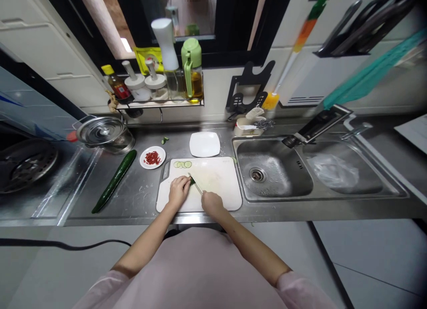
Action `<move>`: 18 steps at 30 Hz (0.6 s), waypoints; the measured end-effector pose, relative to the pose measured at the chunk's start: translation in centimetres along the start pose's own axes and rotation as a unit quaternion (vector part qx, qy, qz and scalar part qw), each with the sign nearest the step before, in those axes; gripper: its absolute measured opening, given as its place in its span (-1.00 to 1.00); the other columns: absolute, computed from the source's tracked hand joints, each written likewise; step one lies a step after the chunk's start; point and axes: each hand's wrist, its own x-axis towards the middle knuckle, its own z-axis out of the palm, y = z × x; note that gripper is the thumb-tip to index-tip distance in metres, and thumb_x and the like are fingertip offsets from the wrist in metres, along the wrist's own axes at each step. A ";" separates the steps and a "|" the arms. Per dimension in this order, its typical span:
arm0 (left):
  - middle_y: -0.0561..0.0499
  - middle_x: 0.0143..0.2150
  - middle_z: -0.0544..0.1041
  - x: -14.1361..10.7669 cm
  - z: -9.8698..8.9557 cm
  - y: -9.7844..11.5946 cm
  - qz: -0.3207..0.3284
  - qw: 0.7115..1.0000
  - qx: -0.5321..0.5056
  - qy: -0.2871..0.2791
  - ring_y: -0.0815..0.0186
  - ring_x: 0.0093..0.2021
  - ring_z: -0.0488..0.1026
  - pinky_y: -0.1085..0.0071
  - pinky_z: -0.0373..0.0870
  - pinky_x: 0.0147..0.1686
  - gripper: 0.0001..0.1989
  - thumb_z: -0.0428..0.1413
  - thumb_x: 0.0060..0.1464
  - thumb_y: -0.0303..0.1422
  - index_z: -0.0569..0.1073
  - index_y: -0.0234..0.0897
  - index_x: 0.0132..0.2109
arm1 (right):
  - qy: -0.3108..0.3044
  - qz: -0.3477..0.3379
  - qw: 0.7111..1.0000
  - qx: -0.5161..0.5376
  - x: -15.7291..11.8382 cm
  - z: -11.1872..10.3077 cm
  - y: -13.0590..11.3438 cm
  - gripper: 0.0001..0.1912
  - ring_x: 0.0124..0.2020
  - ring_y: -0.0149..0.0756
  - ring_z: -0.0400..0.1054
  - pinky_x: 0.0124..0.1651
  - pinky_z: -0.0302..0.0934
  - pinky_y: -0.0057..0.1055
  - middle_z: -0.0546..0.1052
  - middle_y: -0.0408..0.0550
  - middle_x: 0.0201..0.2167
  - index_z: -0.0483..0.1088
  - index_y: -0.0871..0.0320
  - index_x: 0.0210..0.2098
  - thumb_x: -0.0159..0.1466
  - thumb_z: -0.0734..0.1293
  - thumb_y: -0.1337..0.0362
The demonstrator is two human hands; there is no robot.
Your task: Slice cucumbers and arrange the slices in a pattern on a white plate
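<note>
Gripping knife [196, 183] in right hand [212, 204], with fingers wrapped around handle, just in from front edge of cutting board [227, 184]. Slanting blade toward board's back-left corner, close against cucumber piece [192, 181]. Holding cucumber piece down on board with left hand [179, 189], with fingers bent over it, hiding most; can't tell full length or depth of blade. By board's back-left corner: overlapping row of cucumber slices [183, 164]. Along front edge of table [143, 189], just left of sink [283, 177]: board. Left of board, slanting back from near table's front edge: whole cucumber [115, 180]. Just off board's back-left corner: small round plate [163, 158] with red chopped bits [152, 157]. Just behind board's back edge: white square dish [204, 144]. Toward table's back edge, left side: lidded pot [122, 140].
</note>
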 end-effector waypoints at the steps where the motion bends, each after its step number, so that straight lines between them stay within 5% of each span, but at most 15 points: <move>1: -0.07 -0.12 0.56 0.0 0.0 0.1 0.000 1.000 0.002 0.002 0.21 -0.09 0.45 0.24 0.32 -0.05 -0.76 -0.02 0.24 -0.28 0.52 -0.17 -0.11 | 0.011 0.001 1.000 -0.004 -0.2 -0.1 0.2 -0.69 -0.09 -0.17 0.46 -0.15 0.23 -0.37 0.56 0.15 -0.20 0.38 0.23 -0.06 0.36 0.07 0.39; 11: -0.04 -0.16 0.60 0.1 0.1 0.8 -0.062 0.997 0.010 0.047 0.16 -0.16 0.49 0.18 0.29 -0.06 -0.81 0.08 0.15 -0.26 0.52 -0.16 -0.15 | 0.107 0.049 0.991 -0.061 -1.1 -2.0 3.5 -0.64 -0.12 -0.16 0.43 -0.16 0.12 -0.35 0.55 0.09 -0.21 0.30 0.06 0.09 0.40 0.04 0.33; 18: -0.11 -0.08 0.56 1.0 -0.6 2.0 -0.092 0.988 -0.075 0.098 0.17 -0.07 0.46 0.20 0.33 -0.01 -0.70 -0.05 0.23 -0.24 0.48 -0.21 -0.03 | 0.154 0.066 0.983 -0.077 -1.8 -2.8 4.7 -0.61 -0.06 -0.13 0.35 -0.08 0.03 -0.29 0.52 0.13 -0.14 0.29 0.07 0.16 0.36 0.14 0.31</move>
